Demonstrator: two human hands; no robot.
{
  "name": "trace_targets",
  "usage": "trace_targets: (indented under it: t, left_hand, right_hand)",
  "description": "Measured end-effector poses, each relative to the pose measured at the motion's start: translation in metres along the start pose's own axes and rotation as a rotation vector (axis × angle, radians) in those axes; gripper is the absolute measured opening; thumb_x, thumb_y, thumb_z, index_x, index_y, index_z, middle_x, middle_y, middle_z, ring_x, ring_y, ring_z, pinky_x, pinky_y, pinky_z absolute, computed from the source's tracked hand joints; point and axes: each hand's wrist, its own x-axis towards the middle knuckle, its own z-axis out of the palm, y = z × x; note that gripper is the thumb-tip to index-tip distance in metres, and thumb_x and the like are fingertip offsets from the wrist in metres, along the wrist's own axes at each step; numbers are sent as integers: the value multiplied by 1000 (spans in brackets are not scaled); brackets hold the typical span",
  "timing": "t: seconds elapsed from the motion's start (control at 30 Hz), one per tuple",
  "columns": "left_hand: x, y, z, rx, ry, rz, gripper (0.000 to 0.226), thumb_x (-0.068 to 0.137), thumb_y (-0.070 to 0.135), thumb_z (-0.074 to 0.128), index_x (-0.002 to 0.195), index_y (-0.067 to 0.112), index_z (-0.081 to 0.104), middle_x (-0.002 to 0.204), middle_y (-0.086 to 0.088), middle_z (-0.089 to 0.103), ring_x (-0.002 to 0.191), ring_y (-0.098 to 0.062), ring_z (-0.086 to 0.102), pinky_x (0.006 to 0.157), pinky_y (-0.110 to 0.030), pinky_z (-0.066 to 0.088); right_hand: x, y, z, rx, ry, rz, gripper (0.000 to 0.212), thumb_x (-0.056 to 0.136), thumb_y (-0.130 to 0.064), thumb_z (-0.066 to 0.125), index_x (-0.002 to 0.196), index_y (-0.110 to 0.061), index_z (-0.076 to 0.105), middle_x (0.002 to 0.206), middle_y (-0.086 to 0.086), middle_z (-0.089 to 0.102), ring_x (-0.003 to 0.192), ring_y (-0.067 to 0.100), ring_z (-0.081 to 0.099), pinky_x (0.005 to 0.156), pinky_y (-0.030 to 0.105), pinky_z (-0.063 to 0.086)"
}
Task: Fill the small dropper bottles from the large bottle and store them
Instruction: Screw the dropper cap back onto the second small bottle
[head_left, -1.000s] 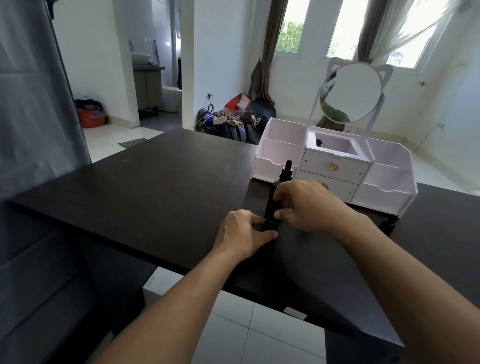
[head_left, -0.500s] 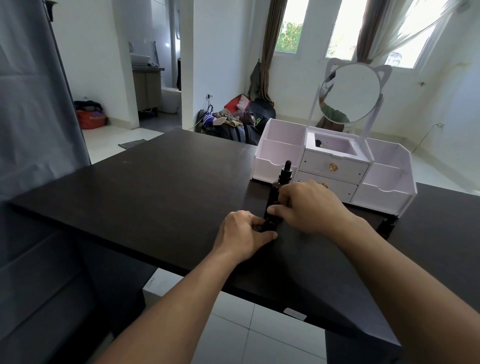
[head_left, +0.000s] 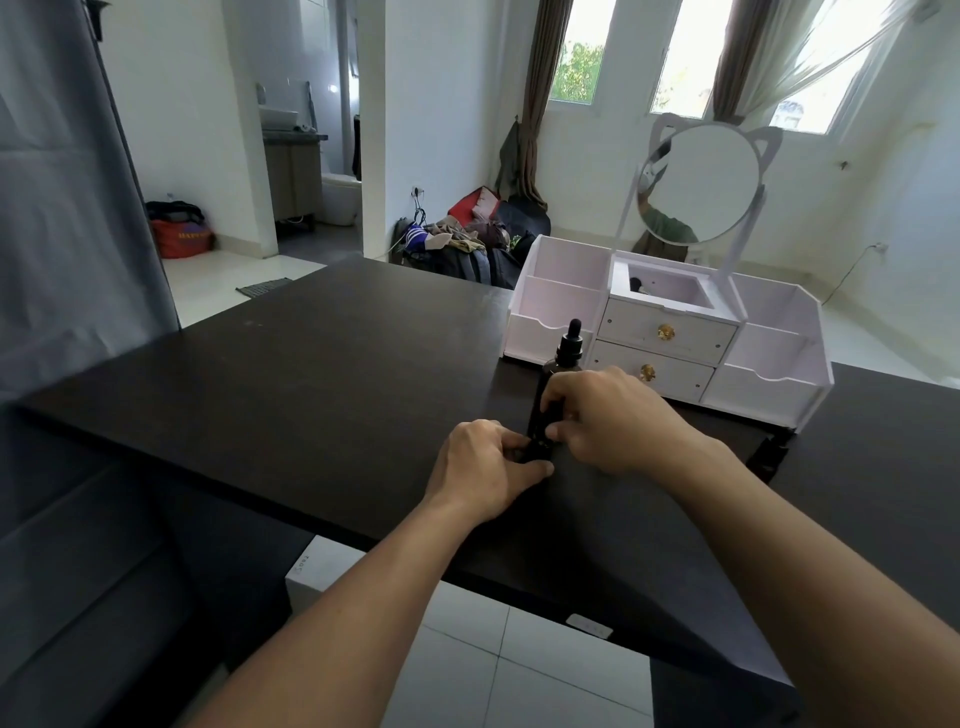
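Observation:
A tall dark bottle with a black dropper cap stands on the black table, just in front of the white organizer. At its foot my left hand is closed around a small dark dropper bottle resting on the table. My right hand is directly above it, thumb and forefinger pinched on the dark top of that small bottle. Both hands hide most of the small bottle and the lower part of the tall one.
The organizer has open side compartments, two drawers with gold knobs and a round cat-ear mirror. A small dark object lies on the table by its right front corner. The table's near edge runs under my forearms.
Both hands stay at the small bottle. My right hand has edged slightly down and left over it. The tall bottle has not moved.

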Motion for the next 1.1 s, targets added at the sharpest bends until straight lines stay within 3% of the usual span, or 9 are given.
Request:
trace_targets:
  t: [0.2, 0.43, 0.6, 0.73, 0.8, 0.93, 1.1]
  left_hand:
    - [1, 1, 1, 2, -18, -17, 35, 73, 44, 80, 100, 24, 74, 78, 14, 55, 74, -7, 55, 63, -22, 40]
    - [1, 2, 0, 7, -20, -30, 35, 71, 46, 81, 97, 24, 75, 76, 13, 55, 74, -10, 55, 62, -23, 40]
    - [1, 2, 0, 3, -22, -20, 38, 70, 47, 81, 99, 23, 76, 78, 12, 58, 74, -8, 56, 63, -22, 42]
    - [-1, 4, -3, 8, -27, 15, 43, 70, 44, 83, 105, 20, 73, 92, 6, 65, 88, -13, 62, 80, -31, 53]
    - [-3, 5, -4, 20, -26, 39, 45, 70, 43, 83, 107, 20, 72, 87, 8, 61, 90, -16, 62, 79, -28, 51]
    - [-3, 6, -5, 34, -55, 1, 36, 71, 44, 81, 98, 23, 74, 81, 10, 60, 82, -14, 59, 70, -25, 44]
    - [-3, 6, -5, 6, -64, -35, 35, 66, 46, 84, 94, 26, 76, 90, 6, 69, 88, -13, 64, 78, -30, 53]
  right_hand:
    - [1, 1, 1, 28, -30, -36, 27, 88, -17, 65, 111, -29, 63, 106, -2, 66, 98, 22, 61, 84, 40, 53]
    - [3, -1, 3, -78, -17, -21, 24, 91, -31, 63, 113, -22, 60, 110, 5, 64, 98, 28, 61, 76, 36, 49]
    - [3, 0, 3, -12, -24, -67, 20, 89, -21, 65, 109, -24, 63, 109, 2, 65, 99, 23, 60, 80, 37, 52]
    - [3, 4, 4, 91, -34, -112, 25, 85, -6, 66, 102, -24, 67, 102, -2, 66, 94, 17, 61, 81, 30, 52]
    - [2, 5, 2, 138, -35, -122, 29, 84, -1, 65, 99, -26, 69, 96, -4, 65, 90, 14, 61, 79, 28, 51]
    - [-1, 4, 2, 154, -24, -145, 32, 83, 1, 65, 101, -24, 71, 97, -3, 68, 89, 13, 62, 81, 28, 53]
    - [2, 5, 6, 103, -27, -120, 29, 85, -4, 67, 108, -20, 68, 107, 2, 66, 100, 19, 61, 88, 30, 52]
